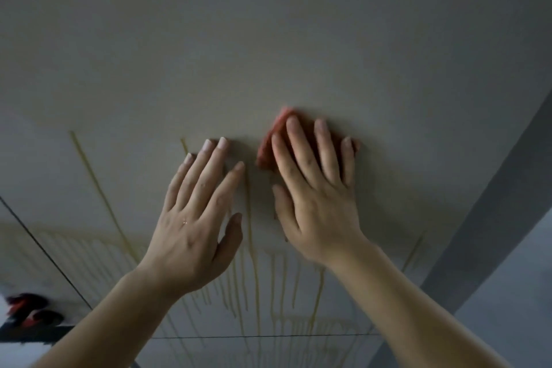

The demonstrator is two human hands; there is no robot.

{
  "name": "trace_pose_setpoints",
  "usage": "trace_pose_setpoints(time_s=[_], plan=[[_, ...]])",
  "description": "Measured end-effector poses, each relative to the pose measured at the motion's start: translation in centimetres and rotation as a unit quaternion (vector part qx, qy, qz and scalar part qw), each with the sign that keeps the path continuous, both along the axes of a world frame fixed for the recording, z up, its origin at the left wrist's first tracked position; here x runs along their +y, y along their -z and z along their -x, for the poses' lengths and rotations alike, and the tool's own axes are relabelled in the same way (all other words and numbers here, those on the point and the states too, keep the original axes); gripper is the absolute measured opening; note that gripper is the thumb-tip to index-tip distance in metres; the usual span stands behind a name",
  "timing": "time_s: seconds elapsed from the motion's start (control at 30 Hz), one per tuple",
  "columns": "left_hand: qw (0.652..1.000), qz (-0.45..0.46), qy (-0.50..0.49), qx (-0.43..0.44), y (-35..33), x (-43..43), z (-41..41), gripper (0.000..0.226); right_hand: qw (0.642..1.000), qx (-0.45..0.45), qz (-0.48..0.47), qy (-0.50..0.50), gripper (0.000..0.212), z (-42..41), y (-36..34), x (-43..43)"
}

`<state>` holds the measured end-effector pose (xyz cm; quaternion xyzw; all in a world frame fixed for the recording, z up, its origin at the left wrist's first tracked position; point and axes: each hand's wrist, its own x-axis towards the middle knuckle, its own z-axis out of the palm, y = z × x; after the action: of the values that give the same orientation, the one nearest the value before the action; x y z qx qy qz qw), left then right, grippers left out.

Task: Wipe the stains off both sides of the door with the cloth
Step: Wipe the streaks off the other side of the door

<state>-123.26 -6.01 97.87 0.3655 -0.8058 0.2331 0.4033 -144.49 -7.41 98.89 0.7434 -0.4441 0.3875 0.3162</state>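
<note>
1. Your right hand (319, 197): grip apart, fingers straight and spread, palm toward the surface, pressing flat on the cloth. The fabric is pinned under your fingers, not pinched.
2. Cloth (264, 149): red and bunched, lying against the door beneath your right fingers. It shows past them from 10 to 12 o'clock, with a small corner at 2 o'clock by the little finger.
3. Your left hand (194, 218): at 9 o'clock of the right hand, just beside it, the thumbs near but apart. Grip apart, fingers straight, fingertips laid on the bare door.
4. Door (268, 39): pale, plain surface filling most of the view; both hands rest on it.
5. Stains (251, 248): yellowish drip streaks running from between your hands toward 6 o'clock, densest in a band behind your wrists. One long streak slants off at 9 o'clock of the left hand.
6. Thin dark lines (268, 337): one crosses at 6 o'clock, another slants at 8 o'clock.
7. Dark grey strip (484, 218): slants along 3 to 5 o'clock of the right hand.
8. Red and black object (27, 308): far out at 8 o'clock, blurred; you cannot tell what it is.
</note>
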Motion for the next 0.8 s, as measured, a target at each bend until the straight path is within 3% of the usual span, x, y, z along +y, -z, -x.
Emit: trace_pose_setpoints(time_s=[0.13,0.23,0.37,0.5,0.6,0.7,0.8], plan=[[1.000,-0.005,0.016,0.012,0.5,0.4,-1.0,0.065,0.998,0.055,-0.011,-0.009,0.071,-0.6,-0.5,0.2],[0.999,-0.003,0.036,0.008,0.7,0.9,-0.5,0.066,0.990,0.104,-0.059,-0.077,0.070,1.3,0.3,1.5],[0.996,0.016,0.075,-0.038,0.4,0.7,2.7,0.066,0.979,0.021,-0.080,-0.188,0.055,4.4,-1.1,3.1],[0.990,0.056,0.028,-0.123,0.2,-0.8,6.3,0.068,0.994,0.013,-0.044,-0.099,0.044,8.4,-0.2,4.1],[0.988,0.068,-0.042,-0.130,0.2,-1.7,8.2,0.067,0.996,0.016,-0.058,-0.068,0.045,9.4,0.5,4.3],[0.987,0.076,-0.093,-0.103,0.6,-1.9,8.4,0.065,0.997,0.026,-0.055,-0.056,0.050,9.0,1.1,4.0],[0.985,0.086,-0.148,-0.021,-0.9,-2.4,6.4,0.065,0.997,0.034,-0.045,-0.061,0.052,7.6,1.1,3.5]])
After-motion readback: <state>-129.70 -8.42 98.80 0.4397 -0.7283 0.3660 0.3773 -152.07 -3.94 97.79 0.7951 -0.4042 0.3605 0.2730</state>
